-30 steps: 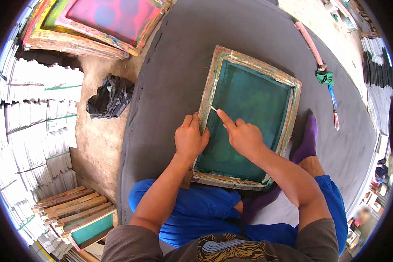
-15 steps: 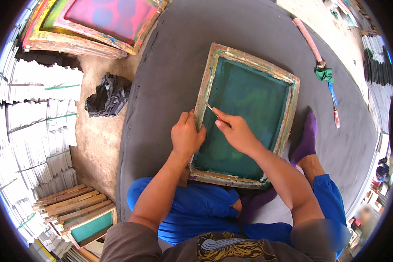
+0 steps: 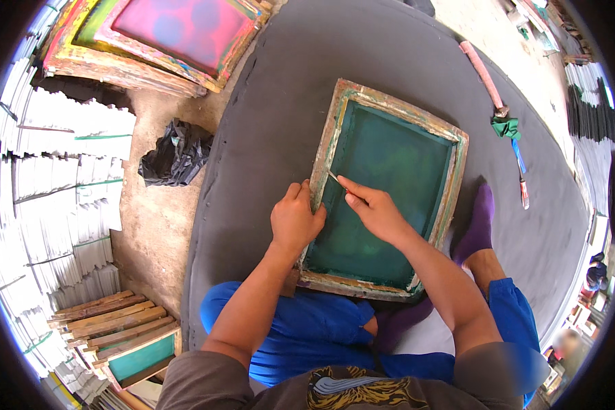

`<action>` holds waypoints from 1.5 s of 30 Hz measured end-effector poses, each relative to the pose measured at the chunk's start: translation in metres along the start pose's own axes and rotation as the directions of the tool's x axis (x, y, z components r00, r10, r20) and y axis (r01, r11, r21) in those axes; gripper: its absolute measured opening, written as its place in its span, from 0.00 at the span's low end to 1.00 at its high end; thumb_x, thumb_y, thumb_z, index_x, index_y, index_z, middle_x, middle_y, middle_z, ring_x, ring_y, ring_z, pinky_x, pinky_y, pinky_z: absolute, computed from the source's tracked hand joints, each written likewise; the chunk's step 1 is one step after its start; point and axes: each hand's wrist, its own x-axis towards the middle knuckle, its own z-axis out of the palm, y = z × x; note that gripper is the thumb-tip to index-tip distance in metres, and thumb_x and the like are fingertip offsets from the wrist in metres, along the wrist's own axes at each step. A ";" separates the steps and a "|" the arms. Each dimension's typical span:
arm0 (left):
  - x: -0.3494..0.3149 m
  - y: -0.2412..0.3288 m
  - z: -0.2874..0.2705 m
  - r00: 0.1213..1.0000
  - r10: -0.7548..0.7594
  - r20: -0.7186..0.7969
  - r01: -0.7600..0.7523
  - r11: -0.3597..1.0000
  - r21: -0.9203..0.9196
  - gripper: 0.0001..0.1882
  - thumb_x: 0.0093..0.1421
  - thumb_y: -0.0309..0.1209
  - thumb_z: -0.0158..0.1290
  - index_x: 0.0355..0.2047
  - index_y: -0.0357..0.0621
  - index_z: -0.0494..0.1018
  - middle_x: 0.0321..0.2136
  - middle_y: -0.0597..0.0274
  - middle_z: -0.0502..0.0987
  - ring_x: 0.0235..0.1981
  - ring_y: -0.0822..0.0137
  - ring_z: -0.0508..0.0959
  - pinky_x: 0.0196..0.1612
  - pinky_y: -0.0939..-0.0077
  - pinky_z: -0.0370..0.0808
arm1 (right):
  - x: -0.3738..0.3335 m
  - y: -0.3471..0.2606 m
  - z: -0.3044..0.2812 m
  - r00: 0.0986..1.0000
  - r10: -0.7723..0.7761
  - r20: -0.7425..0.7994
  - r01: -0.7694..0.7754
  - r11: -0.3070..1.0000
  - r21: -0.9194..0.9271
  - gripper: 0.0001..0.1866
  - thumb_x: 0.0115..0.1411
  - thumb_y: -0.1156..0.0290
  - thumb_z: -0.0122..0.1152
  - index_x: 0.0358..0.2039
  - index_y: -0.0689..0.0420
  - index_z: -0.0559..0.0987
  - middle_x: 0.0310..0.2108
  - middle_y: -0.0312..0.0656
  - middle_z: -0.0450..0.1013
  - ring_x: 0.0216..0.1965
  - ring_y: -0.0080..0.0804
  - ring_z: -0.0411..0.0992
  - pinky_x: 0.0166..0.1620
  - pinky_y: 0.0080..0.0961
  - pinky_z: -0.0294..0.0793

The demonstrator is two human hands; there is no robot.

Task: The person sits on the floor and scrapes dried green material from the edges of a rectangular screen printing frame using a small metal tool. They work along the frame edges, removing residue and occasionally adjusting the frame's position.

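Plainly, the left hand (image 3: pixel 297 217) was clamped on the left side of the frame (image 3: pixel 403 113), which lay on the grey mat (image 3: pixel 266 137); the right hand (image 3: pixel 376 212) pinched a slim tool (image 3: pixel 333 176) at that side's inner edge.

The left hand (image 3: pixel 296 222) grips the left side of the wooden-framed green screen (image 3: pixel 393 184), while the right hand (image 3: pixel 374 212) holds 1 thin tool (image 3: pixel 333 177) with its tip at the screen's inner left edge. To the screen's left lies a crumpled black plastic bag (image 3: pixel 175 156), to its upper left rest paint-smeared frames (image 3: pixel 178 31), and to its upper right lies a pink rod (image 3: pixel 482 76).
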 end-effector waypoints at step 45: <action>0.017 0.007 0.000 0.999 -0.023 -0.024 0.024 0.999 0.039 0.30 0.55 0.39 0.66 0.56 0.34 0.77 0.40 0.55 0.77 0.34 0.53 0.84 0.36 0.60 0.83 | -0.010 -0.066 -0.018 0.991 -0.045 -0.127 -0.063 0.675 -0.735 0.22 0.74 0.58 0.52 0.67 0.35 0.75 0.31 0.50 0.80 0.31 0.54 0.82 0.35 0.49 0.81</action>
